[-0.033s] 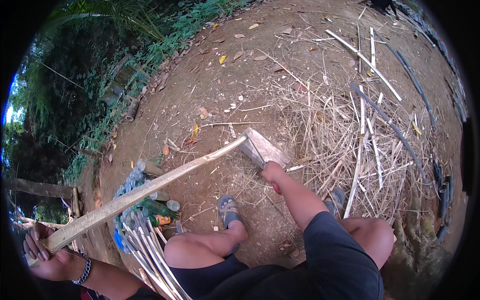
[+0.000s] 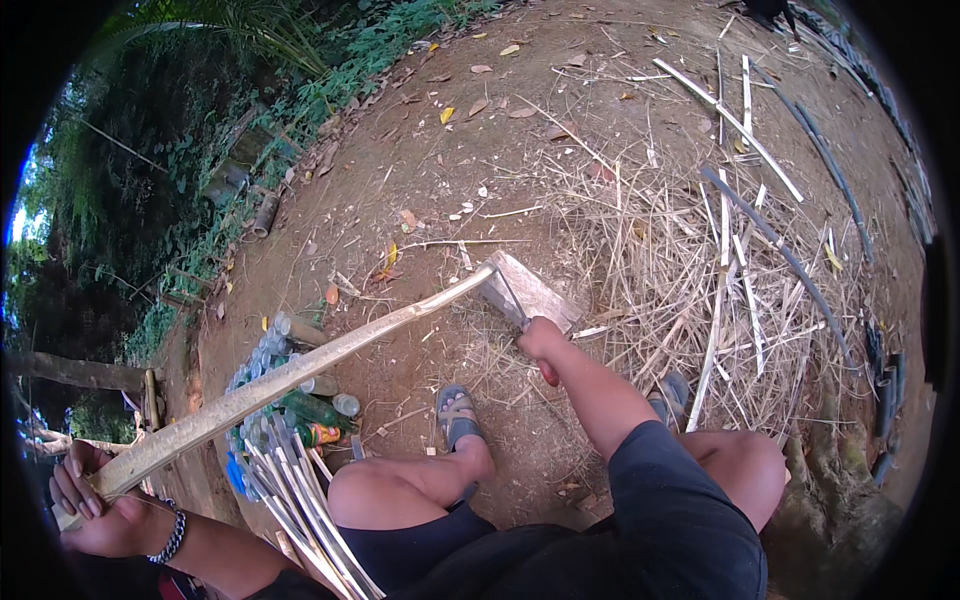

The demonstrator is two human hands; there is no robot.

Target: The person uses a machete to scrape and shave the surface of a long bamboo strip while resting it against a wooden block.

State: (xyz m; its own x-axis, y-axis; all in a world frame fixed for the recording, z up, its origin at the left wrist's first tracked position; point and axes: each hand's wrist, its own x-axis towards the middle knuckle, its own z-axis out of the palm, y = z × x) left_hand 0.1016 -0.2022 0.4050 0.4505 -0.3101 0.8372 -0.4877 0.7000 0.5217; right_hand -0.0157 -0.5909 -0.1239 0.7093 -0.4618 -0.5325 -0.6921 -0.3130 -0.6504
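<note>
At the lower left, my left hand (image 2: 108, 510) is wrapped round the near end of a long pale split-bamboo strip (image 2: 270, 386). The strip slants away to the right, narrowing toward its far end, which meets the edge of a wooden block (image 2: 540, 292) on the ground. My right hand (image 2: 543, 340) grips a knife (image 2: 513, 302); its reddish handle end shows below the fist. The thin blade lies across the block's face, its upper end beside the strip's tip. Whether blade and strip touch, I cannot tell.
Bottles (image 2: 300, 395) are piled left of my sandalled foot (image 2: 460, 418), with a bundle of pale strips (image 2: 300, 500) beside my knee. A heap of shavings (image 2: 660, 270) spreads right of the block. Dark pipes (image 2: 780, 245) and loose strips lie farther right; greenery borders the left.
My right hand and the knife have shifted very slightly left, and more of the handle shows. The strip stays almost where it was.
</note>
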